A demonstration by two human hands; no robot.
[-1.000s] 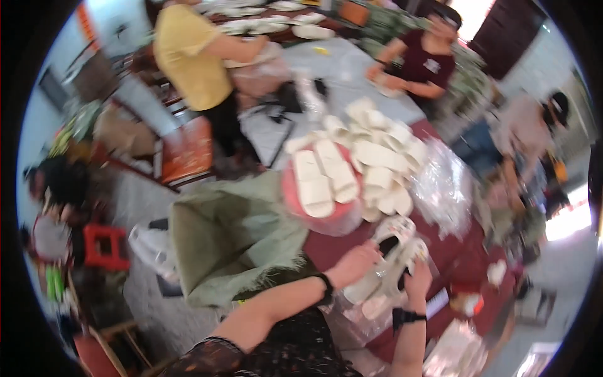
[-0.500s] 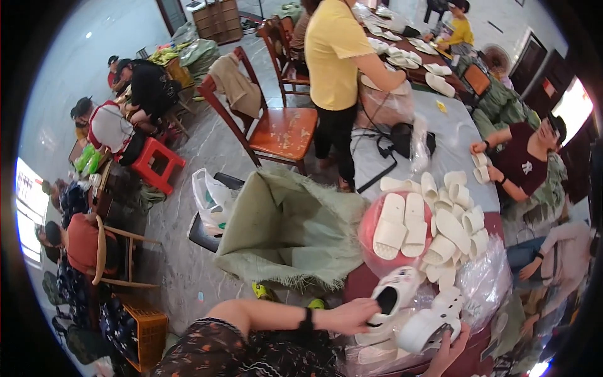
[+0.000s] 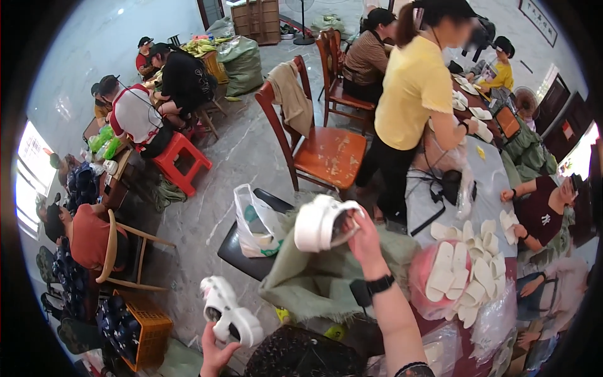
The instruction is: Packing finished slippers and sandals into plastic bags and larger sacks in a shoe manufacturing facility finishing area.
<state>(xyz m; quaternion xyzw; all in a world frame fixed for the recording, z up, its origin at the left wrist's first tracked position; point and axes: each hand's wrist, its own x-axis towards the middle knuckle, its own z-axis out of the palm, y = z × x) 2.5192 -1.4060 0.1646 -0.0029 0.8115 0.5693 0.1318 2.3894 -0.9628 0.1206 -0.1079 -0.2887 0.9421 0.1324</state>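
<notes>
My right hand (image 3: pixel 363 242), a dark band on its wrist, is raised and closed on a chunky white clog (image 3: pixel 317 223). The clog is tilted above an open green woven sack (image 3: pixel 308 267). Lower down on the left, my left hand (image 3: pixel 217 353) grips another white clog (image 3: pixel 229 314) between thumb and fingers. Its dark inside shows, and it hangs over the floor beside the sack. Right of the sack, cream slippers (image 3: pixel 447 271) lie on a pink wrapped bundle. A pile of cream slippers (image 3: pixel 483 270) stands next to them.
A black seat (image 3: pixel 242 251) bears a white plastic bag (image 3: pixel 257 223) beyond the sack. Farther off stand a wooden chair (image 3: pixel 330 154) and a person in a yellow shirt (image 3: pixel 414 81). A red stool (image 3: pixel 182 163) and an orange crate (image 3: pixel 151 327) are at left. Several people sit around.
Both hands have swung left from the table with the white clogs, now held apart. My right hand is raised over the sack. The view has turned left.
</notes>
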